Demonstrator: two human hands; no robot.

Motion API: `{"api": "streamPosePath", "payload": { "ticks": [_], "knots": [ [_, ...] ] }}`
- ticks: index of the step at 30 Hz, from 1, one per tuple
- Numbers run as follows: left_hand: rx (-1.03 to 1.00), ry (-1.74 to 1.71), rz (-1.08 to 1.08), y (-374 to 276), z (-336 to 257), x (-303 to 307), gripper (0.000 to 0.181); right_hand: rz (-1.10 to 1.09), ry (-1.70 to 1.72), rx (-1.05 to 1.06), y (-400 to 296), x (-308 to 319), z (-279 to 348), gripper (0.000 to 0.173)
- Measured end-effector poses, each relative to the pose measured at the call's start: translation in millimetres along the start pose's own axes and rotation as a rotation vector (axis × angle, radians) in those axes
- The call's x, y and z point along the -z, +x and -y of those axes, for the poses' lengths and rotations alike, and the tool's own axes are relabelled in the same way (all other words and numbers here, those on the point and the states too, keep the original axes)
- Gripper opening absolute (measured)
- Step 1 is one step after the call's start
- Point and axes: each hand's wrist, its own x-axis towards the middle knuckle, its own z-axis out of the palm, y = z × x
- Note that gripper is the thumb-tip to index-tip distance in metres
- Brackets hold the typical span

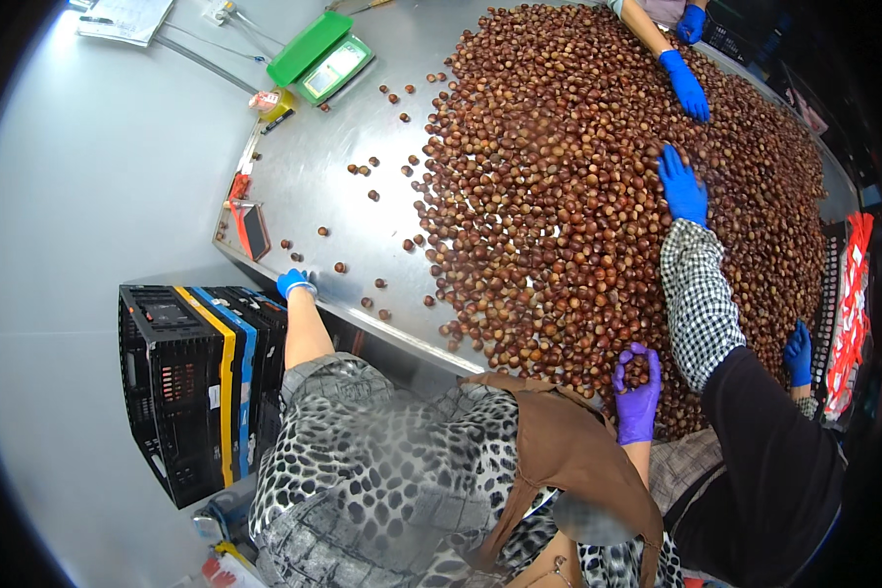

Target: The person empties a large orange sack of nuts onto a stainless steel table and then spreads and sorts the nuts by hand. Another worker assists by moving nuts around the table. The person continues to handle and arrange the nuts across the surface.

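At the near-left edge of the metal table (382, 220), my left hand (294, 283) in a blue glove rests with its fingers curled. Their undersides are hidden, so I cannot tell whether they grip the rim. My right hand (637, 404), gloved in purple, is at the near side of a wide heap of chestnuts (558, 191). Its thumb and fingers curve around several chestnuts (636, 371). Loose chestnuts (340, 267) lie scattered between my left hand and the heap.
Black crates (184, 382) stand at left. A green scale (333, 70), yellow container (278, 106) and red-handled brush-like tool (252, 229) lie on the table. Co-workers' blue-gloved hands (682, 187) (685, 87) (798, 353) touch or adjoin the heap. Red net bags (849, 316) hang right.
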Motion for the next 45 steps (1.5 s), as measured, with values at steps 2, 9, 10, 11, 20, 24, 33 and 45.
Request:
{"api": "streamPosePath", "payload": {
  "ticks": [2, 9, 10, 11, 20, 24, 33, 45],
  "knots": [
    [-0.221, 0.279, -0.135, -62.1, 5.7, 4.1, 0.034, 0.007, -0.027, -0.02, 2.1, -7.8, -0.8, 0.036],
    [-0.854, -0.166, -0.046, -180.7, -0.1, -142.6, 0.049, -0.043, 0.018, 0.056, -19.0, -22.8, 9.9, 0.035],
    [-0.834, -0.183, 0.04, -213.9, -6.0, -157.6, 0.048, -0.046, 0.016, 0.056, -18.7, -22.4, 10.2, 0.035],
    [-0.806, -0.197, 0.123, -248.8, -16.9, -163.5, 0.048, -0.053, 0.003, 0.054, -18.4, -22.5, 10.5, 0.035],
    [-0.775, -0.007, -0.291, -107.0, -90.2, -88.1, 0.038, -0.059, -0.041, 0.061, -29.2, -22.8, 7.1, 0.034],
    [-0.454, 0.513, -0.248, 43.9, -70.0, 16.6, 0.05, -0.017, -0.107, 0.044, -27.2, -32.7, 10.4, 0.035],
    [-0.315, 0.947, -0.031, 81.6, -78.6, 9.4, 0.041, -0.12, -0.111, 0.072, -20.6, -45.7, 5.8, 0.035],
    [-0.887, 0.542, -0.397, -18.7, -102.2, -120.3, 0.029, -0.197, -0.017, 0.106, -15.6, -52.9, 8.4, 0.035]
  ]
}}
